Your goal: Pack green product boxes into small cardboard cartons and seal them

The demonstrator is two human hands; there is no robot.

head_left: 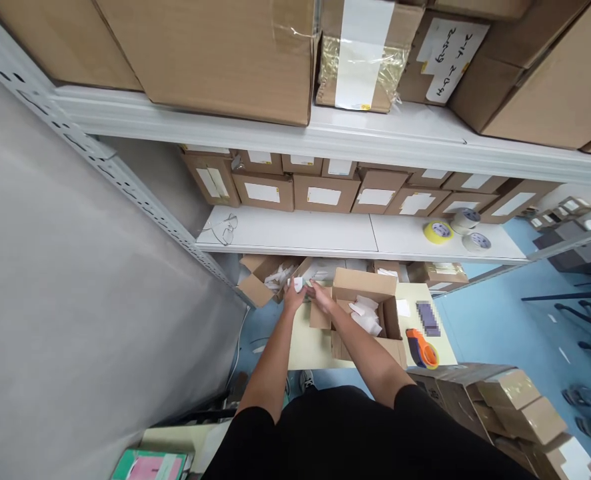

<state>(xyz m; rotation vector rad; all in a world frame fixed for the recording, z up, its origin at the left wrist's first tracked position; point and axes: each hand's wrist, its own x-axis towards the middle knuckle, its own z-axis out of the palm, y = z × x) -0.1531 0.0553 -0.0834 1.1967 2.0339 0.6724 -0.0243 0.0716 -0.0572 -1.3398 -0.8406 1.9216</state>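
Note:
My left hand [293,299] is closed on a small white packet [298,284], which seems to have a bit of red print. Just to its right, my right hand [321,295] has its fingers drawn together close to the packet; what they hold, if anything, is too small to make out. Beneath my right forearm stands an open cardboard box [365,282] with its flaps spread and several white packets [366,316] inside. Beyond my left hand, another open carton [255,291] holds more white packets [278,276].
On the pale table [311,350] lie an orange tape dispenser [422,349] and a blurred dark item [428,319]. A white shelf [295,230] crosses above, bearing glasses [227,229], tape rolls [438,232] and labelled boxes [324,195]. Stacked cartons [520,403] stand at right.

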